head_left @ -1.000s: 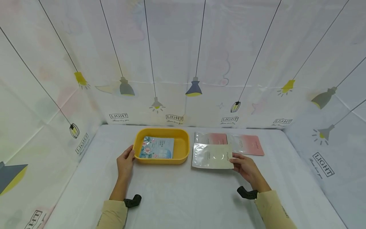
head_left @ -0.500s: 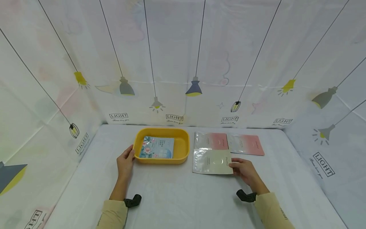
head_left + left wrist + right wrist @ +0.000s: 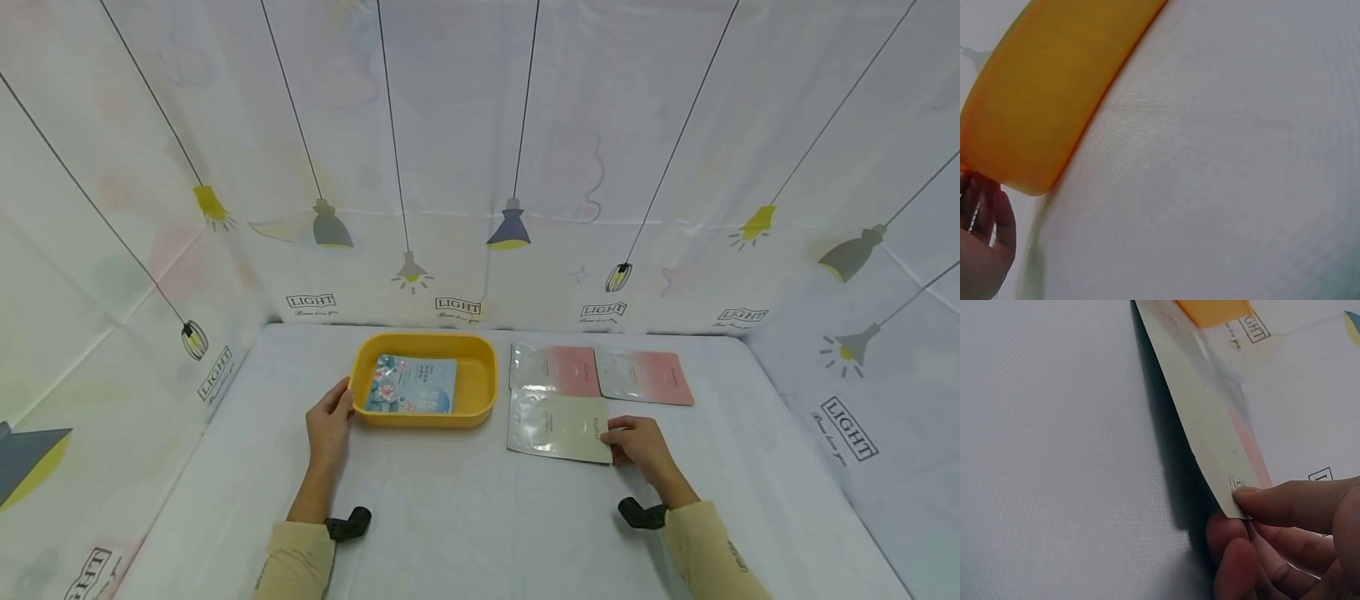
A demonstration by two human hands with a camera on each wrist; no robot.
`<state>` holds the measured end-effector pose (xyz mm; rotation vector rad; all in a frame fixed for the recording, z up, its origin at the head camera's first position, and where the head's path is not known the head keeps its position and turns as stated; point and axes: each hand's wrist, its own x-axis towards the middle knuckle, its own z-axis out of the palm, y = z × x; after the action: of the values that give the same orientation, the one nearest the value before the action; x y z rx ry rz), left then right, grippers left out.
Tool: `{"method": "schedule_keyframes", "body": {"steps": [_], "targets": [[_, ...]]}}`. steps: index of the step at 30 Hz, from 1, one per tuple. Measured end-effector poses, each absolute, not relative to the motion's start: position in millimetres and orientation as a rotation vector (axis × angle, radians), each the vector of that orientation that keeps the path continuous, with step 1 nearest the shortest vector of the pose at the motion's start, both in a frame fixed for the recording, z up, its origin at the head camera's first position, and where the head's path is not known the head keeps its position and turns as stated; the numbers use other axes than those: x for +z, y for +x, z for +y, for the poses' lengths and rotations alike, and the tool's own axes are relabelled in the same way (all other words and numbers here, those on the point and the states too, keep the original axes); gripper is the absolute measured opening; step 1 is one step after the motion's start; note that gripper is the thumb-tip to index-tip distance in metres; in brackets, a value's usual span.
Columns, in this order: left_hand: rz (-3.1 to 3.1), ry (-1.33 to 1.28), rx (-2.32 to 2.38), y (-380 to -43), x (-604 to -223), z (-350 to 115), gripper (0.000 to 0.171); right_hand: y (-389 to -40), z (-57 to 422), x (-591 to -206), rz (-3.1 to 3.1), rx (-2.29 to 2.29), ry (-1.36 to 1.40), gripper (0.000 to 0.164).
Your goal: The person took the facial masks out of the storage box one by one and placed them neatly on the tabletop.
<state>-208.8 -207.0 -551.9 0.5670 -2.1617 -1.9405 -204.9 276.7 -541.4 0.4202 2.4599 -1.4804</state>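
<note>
Plainly, the cream sachet (image 3: 558,427) is pinched at its four-o'clock corner between the right hand's (image 3: 641,446) thumb and fingers, that corner raised above the white table (image 3: 480,517). One pink sachet (image 3: 558,371) lies at its twelve, another pink sachet (image 3: 645,377) toward two. Near ten sits the yellow tray (image 3: 476,379), holding a blue sachet (image 3: 427,387); at the tray's eight, the left hand (image 3: 327,429) touches its outer wall, fingers loosely extended.
</note>
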Motion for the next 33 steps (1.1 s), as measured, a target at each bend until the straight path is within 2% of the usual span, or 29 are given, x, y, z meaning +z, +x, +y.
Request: {"method": "schedule_keyframes", "body": {"steps": [33], "targets": [[-2.166,0.568,-1.950,-208.9,-551.3,-206.9,0.045,-210.2,274.3,-523.6,2.589,-1.297,0.421,0.028]]}}
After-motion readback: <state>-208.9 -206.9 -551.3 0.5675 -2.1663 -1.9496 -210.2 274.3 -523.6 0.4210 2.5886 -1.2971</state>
